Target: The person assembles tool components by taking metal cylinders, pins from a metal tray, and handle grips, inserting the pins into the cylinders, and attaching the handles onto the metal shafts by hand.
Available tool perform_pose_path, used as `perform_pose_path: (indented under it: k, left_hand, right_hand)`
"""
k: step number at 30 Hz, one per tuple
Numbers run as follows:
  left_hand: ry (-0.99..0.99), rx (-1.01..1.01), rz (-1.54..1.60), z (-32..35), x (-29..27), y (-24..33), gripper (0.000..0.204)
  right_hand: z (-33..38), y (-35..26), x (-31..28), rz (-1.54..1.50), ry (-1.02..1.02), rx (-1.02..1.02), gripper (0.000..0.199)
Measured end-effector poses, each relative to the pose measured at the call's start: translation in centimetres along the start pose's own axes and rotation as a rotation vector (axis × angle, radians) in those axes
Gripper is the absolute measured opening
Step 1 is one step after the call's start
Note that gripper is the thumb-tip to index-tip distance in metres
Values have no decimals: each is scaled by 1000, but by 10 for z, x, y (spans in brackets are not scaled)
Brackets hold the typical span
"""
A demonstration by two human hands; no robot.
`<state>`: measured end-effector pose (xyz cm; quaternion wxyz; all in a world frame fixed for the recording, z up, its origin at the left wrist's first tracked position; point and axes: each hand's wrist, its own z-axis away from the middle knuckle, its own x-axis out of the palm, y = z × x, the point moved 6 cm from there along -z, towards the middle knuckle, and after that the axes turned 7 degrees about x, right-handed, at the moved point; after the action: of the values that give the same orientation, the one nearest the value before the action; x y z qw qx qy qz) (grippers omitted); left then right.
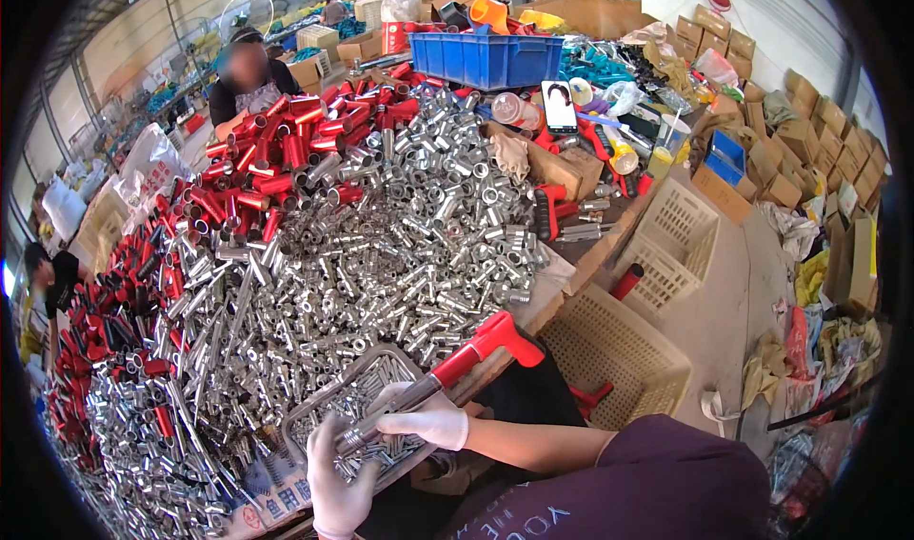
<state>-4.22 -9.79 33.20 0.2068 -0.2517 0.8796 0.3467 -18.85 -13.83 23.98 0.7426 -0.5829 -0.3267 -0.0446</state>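
Note:
In white gloves, both my hands work on a tool with a red angled handle and a silver metal tube [459,360]. It lies slantwise across the table's near edge, handle up to the right. My right hand [430,420] is closed round the tube below the red part. At the tube's lower end, my left hand [341,483] has its fingers curled about a ridged metal fitting [354,439]. Beneath the hands is a metal tray [328,388] of small screws or pins, partly hidden by them. A big heap of silver metal fittings [381,254] lies just beyond.
Red tubes [295,140] pile up behind the fittings, near a blue crate [486,61] and a phone [559,107]. Beige plastic baskets [624,345] stand right of the table, one holding a red-handled piece. Another person [249,78] sits across the table; cardboard boxes [828,121] stack at right.

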Motion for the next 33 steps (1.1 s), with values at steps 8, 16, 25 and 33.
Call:
perform_pose_path:
  k: [8,16,25,33]
  left_hand:
    - [44,-221,180,6,1,-11,31]
    - [-11,-439,280,7,5,-23,37]
    - [-169,-290,299,-6,-2,-1,80]
    - [-1135,-925,662,28,39,14,24]
  right_hand:
    - [-2,0,0,-60,33,18,25]
    - [-4,4,-7,-45,49,-10,23]
    - [-1,-3,-4,-70,134,-40,19]
    - [25,-33,11,148,-66,-111,19]
